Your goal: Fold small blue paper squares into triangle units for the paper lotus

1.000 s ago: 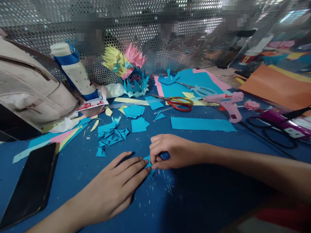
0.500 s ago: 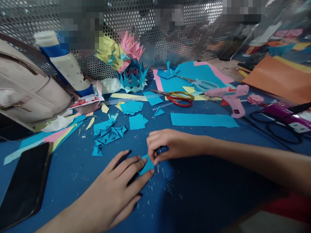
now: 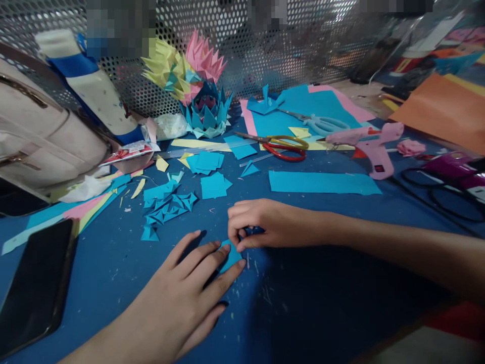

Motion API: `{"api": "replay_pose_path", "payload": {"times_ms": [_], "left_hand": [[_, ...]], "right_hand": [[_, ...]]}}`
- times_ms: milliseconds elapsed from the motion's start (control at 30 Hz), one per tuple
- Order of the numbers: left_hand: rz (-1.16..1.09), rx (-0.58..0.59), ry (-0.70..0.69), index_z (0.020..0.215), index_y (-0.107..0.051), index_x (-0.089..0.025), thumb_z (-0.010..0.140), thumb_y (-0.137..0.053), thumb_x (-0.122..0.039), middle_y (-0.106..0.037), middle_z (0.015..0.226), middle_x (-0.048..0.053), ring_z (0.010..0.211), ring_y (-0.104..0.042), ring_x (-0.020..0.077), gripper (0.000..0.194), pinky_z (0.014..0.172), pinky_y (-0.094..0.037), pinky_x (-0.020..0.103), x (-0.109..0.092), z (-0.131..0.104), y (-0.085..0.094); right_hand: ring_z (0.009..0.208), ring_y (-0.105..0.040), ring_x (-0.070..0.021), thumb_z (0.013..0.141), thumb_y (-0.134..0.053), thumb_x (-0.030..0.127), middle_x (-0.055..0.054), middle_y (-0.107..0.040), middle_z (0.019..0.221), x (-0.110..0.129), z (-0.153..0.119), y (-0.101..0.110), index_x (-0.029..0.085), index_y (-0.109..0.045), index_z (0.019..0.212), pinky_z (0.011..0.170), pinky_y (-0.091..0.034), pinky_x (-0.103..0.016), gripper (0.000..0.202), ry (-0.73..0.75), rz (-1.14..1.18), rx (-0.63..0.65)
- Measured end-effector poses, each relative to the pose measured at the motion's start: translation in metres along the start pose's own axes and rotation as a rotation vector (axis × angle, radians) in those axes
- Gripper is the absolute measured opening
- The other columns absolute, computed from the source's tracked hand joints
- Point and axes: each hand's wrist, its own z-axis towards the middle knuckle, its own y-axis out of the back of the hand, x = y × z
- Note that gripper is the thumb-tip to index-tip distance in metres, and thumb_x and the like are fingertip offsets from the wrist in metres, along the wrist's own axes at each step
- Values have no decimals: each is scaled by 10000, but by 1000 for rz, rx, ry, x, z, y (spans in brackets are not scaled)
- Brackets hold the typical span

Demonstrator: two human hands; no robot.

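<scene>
A small blue paper piece (image 3: 230,257) lies on the dark blue tabletop (image 3: 303,313), partly hidden by fingers. My left hand (image 3: 185,293) rests palm down with fingers spread, its fingertips on the paper's left and lower edges. From the right, my right hand (image 3: 252,225) reaches in with fingers curled and thumb and fingertips pinched at the paper's upper right corner. Behind my left hand lies a cluster of folded blue pieces (image 3: 170,207), with flat blue squares (image 3: 214,185) beside it.
Red-and-yellow-handled scissors (image 3: 286,146), a long blue strip (image 3: 324,183) and a pink glue gun (image 3: 373,144) lie beyond my right arm. Paper flowers (image 3: 208,114) stand at the back. A phone (image 3: 38,288), bag (image 3: 45,131) and white-and-blue bottle (image 3: 91,86) are left.
The camera view has shifted slightly. My left hand stays spread on the paper, and my right fingertips have moved up a little along its right edge.
</scene>
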Motion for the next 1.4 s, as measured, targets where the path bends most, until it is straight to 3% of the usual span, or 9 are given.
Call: {"api": "replay_pose_path", "payload": {"times_ms": [867, 1133, 1400], "left_hand": [[-25, -3, 8, 1487, -422, -240, 1036, -390, -329, -563, 1347, 49, 1293, -445, 252, 461, 1195, -117, 487, 0, -1, 0], [-99, -16, 48, 1470, -440, -250, 1000, -413, -256, -534, 1382, 74, 1278, -468, 269, 470, 1158, -241, 549, -4, 0, 0], [-83, -19, 37, 1472, -435, -229, 975, -471, -316, -564, 1351, 66, 1264, -470, 249, 505, 1181, -153, 503, -4, 1, 3]], "right_hand": [[824, -511, -143, 885, -629, 156, 0, -571, 837, 6, -2, -8, 183, -605, 862, 726, -366, -250, 42, -7, -159, -40], [812, -519, -139, 874, -636, 132, 2, -585, 819, 6, -1, -7, 171, -607, 852, 730, -373, -245, 53, 10, -145, -46], [820, -521, -132, 863, -644, 122, -3, -583, 836, 5, -2, -9, 159, -613, 858, 742, -385, -237, 48, 28, -149, -65]]}}
